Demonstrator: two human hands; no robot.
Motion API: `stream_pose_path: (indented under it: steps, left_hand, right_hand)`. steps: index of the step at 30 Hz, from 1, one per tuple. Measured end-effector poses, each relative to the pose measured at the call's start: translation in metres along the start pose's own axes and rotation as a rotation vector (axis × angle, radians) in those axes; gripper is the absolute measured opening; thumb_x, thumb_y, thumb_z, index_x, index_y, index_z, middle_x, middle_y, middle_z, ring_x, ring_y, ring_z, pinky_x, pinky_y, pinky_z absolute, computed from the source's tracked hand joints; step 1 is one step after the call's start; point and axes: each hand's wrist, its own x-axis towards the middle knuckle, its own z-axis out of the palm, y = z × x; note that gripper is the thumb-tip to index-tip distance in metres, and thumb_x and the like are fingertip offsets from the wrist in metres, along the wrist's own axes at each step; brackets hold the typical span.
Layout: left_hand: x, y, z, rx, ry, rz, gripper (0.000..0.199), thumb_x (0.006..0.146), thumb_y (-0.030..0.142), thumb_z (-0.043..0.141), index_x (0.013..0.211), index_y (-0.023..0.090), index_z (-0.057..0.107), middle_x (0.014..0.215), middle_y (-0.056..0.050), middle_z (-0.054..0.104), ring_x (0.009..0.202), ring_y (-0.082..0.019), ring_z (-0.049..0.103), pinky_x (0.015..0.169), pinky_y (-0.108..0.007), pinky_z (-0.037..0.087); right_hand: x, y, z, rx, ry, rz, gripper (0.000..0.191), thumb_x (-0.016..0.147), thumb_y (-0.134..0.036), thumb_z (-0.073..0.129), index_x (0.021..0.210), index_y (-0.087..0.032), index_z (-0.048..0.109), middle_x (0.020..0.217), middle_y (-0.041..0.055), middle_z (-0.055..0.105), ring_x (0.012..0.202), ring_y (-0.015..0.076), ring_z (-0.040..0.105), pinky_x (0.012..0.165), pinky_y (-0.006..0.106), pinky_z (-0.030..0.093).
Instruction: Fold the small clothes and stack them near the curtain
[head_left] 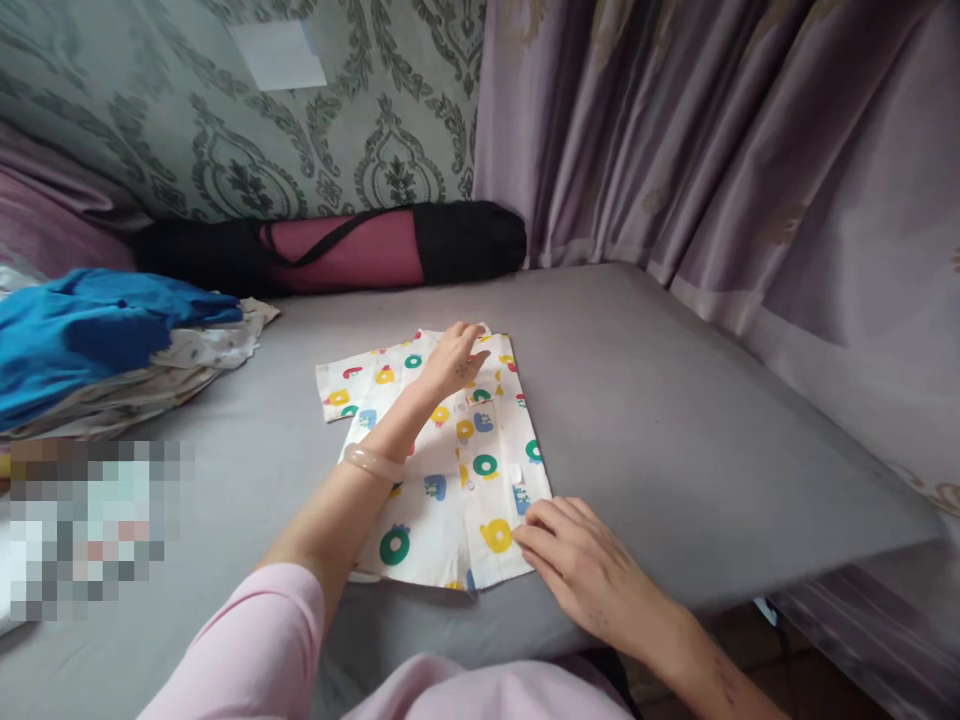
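Note:
A small white short-sleeved shirt (420,470) with colourful printed shapes lies flat, its collar away from me and its hem towards me. One sleeve sticks out to the left; on the right side no sleeve shows, and the edge runs straight. My left hand (456,362) rests on the shirt just below the collar, fingers apart and holding nothing. At the lower right corner, my right hand (574,555) has its fingers closed on the shirt's side edge near the hem. Small buttons run down the front.
The shirt lies on a grey sheet (637,430). A pile of clothes with a blue garment (97,325) on top sits at the left. Along the wall lies a long black and maroon bag (352,248). Purple curtains (600,130) hang on the right.

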Motion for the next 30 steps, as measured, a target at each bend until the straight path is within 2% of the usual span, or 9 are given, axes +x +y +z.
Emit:
stream_pose_path:
  steps: [3,6,9,11,13,16,19,25,30]
  left_hand:
    - [-0.023,0.028,-0.016,-0.079,-0.239,0.173,0.030,0.092,0.032,0.052,0.117,0.015,0.054,0.116,-0.015,0.057,0.110,-0.027,0.056,0.095,-0.041,0.045]
    - [-0.061,0.065,-0.030,-0.153,-0.460,0.245,0.033,0.094,0.037,0.050,0.120,0.018,0.054,0.119,-0.014,0.058,0.114,-0.026,0.055,0.097,-0.039,0.045]
    - [-0.100,0.095,-0.039,-0.173,-0.563,0.288,0.034,0.095,0.032,0.047,0.126,0.019,0.051,0.128,-0.016,0.054,0.121,-0.027,0.052,0.100,-0.040,0.044]
    - [-0.118,0.107,-0.041,-0.153,-0.579,0.290,0.037,0.095,0.031,0.048,0.130,0.018,0.050,0.135,-0.016,0.050,0.130,-0.029,0.045,0.107,-0.043,0.039]
    - [-0.129,0.114,-0.040,-0.105,-0.576,0.258,0.038,0.095,0.029,0.047,0.132,0.019,0.049,0.141,-0.016,0.046,0.136,-0.030,0.039,0.111,-0.046,0.035]
    - [-0.137,0.117,-0.037,-0.045,-0.574,0.219,0.039,0.095,0.026,0.044,0.134,0.022,0.049,0.150,-0.015,0.038,0.142,-0.032,0.029,0.114,-0.050,0.030]
    - [-0.143,0.116,-0.032,-0.036,-0.614,0.262,0.047,0.092,0.019,0.046,0.139,0.026,0.045,0.155,-0.011,0.031,0.145,-0.031,0.020,0.116,-0.052,0.025]
    - [-0.155,0.114,-0.024,-0.079,-0.621,0.333,0.055,0.092,0.019,0.045,0.144,0.033,0.037,0.157,-0.003,0.028,0.147,-0.027,0.017,0.119,-0.053,0.013]
    - [-0.156,0.115,-0.027,-0.088,-0.626,0.339,0.059,0.090,0.021,0.050,0.145,0.037,0.035,0.158,-0.002,0.025,0.147,-0.029,0.017,0.117,-0.056,0.014]
  right_hand:
    - [-0.003,0.001,-0.012,0.067,-0.061,-0.064,0.016,0.094,-0.016,0.050,0.092,-0.022,0.065,0.093,0.0019,0.065,0.090,0.0164,0.058,0.085,0.032,0.043]
    - [0.003,0.010,-0.028,0.226,-0.139,-0.100,0.018,0.094,-0.020,0.051,0.092,-0.025,0.068,0.086,-0.0021,0.069,0.084,0.0136,0.063,0.082,0.027,0.046]
    - [0.030,0.033,-0.035,0.333,-0.054,-0.033,0.026,0.096,-0.023,0.044,0.096,-0.026,0.070,0.091,-0.0024,0.072,0.084,0.0134,0.065,0.078,0.024,0.049]
    - [0.059,0.054,-0.032,0.275,0.115,0.023,0.032,0.097,-0.024,0.038,0.106,-0.025,0.068,0.106,0.0013,0.071,0.099,0.0164,0.065,0.090,0.029,0.049]
    - [0.092,0.076,-0.024,0.138,0.219,0.064,0.039,0.097,-0.023,0.032,0.119,-0.021,0.064,0.122,0.0060,0.066,0.116,0.0185,0.058,0.101,0.033,0.043]
    - [0.138,0.100,-0.007,-0.070,0.165,0.089,0.046,0.097,-0.022,0.026,0.133,-0.014,0.054,0.141,0.0105,0.052,0.134,0.0201,0.043,0.112,0.035,0.031]
    - [0.168,0.110,0.007,-0.200,0.081,0.155,0.051,0.099,-0.027,0.025,0.142,-0.006,0.042,0.152,0.0155,0.037,0.142,0.0234,0.029,0.117,0.039,0.021]
    - [0.201,0.117,0.014,-0.251,0.045,0.270,0.062,0.098,-0.037,0.021,0.149,0.000,0.028,0.157,0.0161,0.023,0.146,0.0249,0.018,0.118,0.041,0.010]
    - [0.227,0.127,0.010,-0.279,0.032,0.354,0.066,0.097,-0.038,0.021,0.151,0.000,0.021,0.159,0.0163,0.018,0.146,0.0263,0.015,0.118,0.043,0.009]
